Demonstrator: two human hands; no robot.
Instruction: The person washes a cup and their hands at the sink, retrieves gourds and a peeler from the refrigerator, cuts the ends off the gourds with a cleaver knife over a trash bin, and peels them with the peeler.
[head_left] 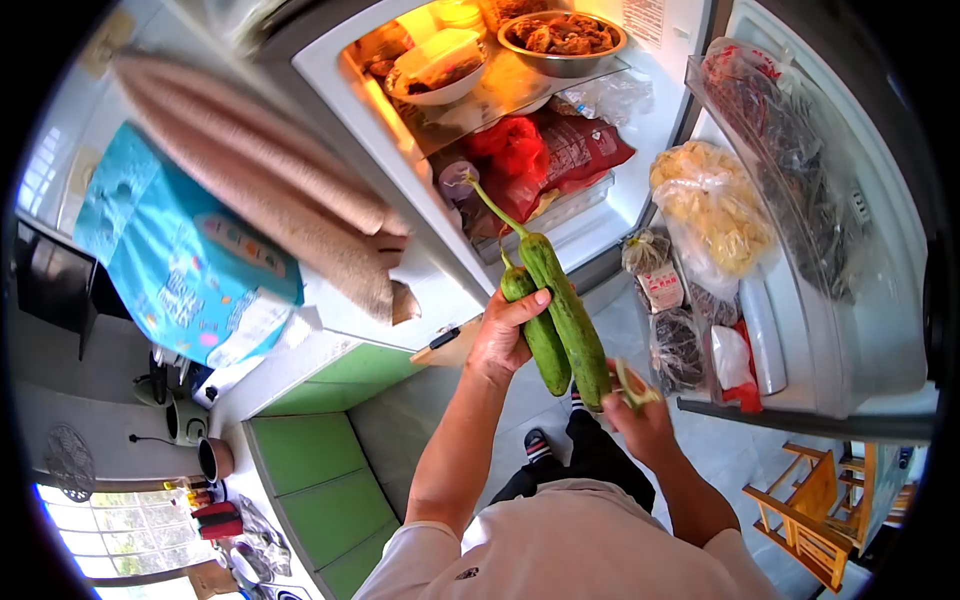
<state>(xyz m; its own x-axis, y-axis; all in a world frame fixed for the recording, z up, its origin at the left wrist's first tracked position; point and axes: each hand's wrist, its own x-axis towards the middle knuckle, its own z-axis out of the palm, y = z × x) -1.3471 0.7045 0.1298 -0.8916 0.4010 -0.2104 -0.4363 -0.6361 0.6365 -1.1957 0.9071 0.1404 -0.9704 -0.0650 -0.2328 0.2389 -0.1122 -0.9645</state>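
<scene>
My left hand is wrapped round two long green luffas in front of the open fridge. The longer luffa has a thin stem pointing up towards the shelves; the shorter one lies alongside it, nearer my palm. Close to the lower end of the longer luffa, my right hand has its fingers closed on a small pale green piece with a cream-coloured middle. What exactly that piece is, I cannot make out, and some blur covers those fingers.
The fridge holds a metal bowl of food, a covered white bowl and a red bag. Its open door carries several bagged foods. A towel and a blue package are at left, wooden chairs at lower right.
</scene>
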